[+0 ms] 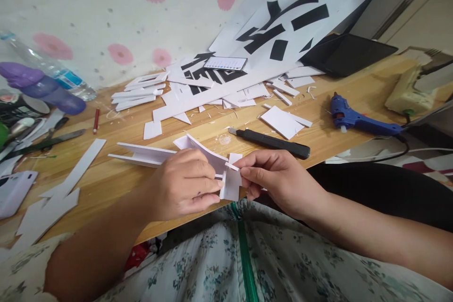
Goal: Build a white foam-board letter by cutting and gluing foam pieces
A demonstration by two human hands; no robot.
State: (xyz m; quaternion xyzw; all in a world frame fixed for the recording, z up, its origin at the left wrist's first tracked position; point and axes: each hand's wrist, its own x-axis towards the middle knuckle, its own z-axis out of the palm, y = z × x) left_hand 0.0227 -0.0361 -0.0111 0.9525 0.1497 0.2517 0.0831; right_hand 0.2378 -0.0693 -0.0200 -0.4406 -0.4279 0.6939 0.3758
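Note:
A white foam-board assembly with thin upright walls lies at the table's front edge. My left hand is closed on it from above, its fingertips pressed against a wall near the right end. Between the thumb and fingers of my right hand is a small white foam-board strip, pinched against that same end. The palm hides much of the assembly's middle, so I cannot tell whether the strip is joined to it. Just behind my hands rests a black utility knife, its tip pointing left.
A blue glue gun lies to the right, near a power strip. Foam-board offcuts, a phone and patterned sheets fill the back. On the left are a purple bottle, scissors and long white scraps.

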